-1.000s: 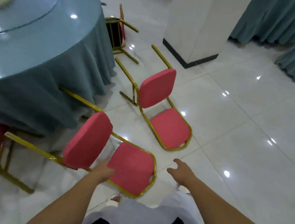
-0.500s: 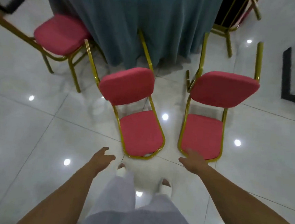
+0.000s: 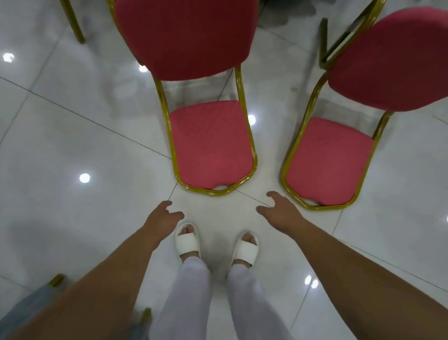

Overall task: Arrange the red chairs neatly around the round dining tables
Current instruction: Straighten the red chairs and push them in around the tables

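Both hands empty: left hand (image 3: 164, 218) hangs with fingers loosely curled, holding nothing; right hand (image 3: 281, 212) is relaxed, fingers slightly spread and reaching forward, also holding nothing. The two red chairs look tipped onto their backs on the tile floor (image 3: 58, 143). The left chair (image 3: 211, 144) lies straight ahead of your feet (image 3: 189, 243), and the right chair (image 3: 328, 162) is just beside it, apart, not touching. Each chair's long axis runs away from you toward the grey tablecloth (image 3: 292, 3) at the top edge, with the rounded gold frame end (image 3: 286, 185) pointing back at you. Key relation: your right fingertips are just beside the near corner of the right chair's frame, short of contact, while your left hand is near the left chair's frame end but further off. So the right hand probably grabs first. My guess is you'd lift at that near loop to stand the chair up.
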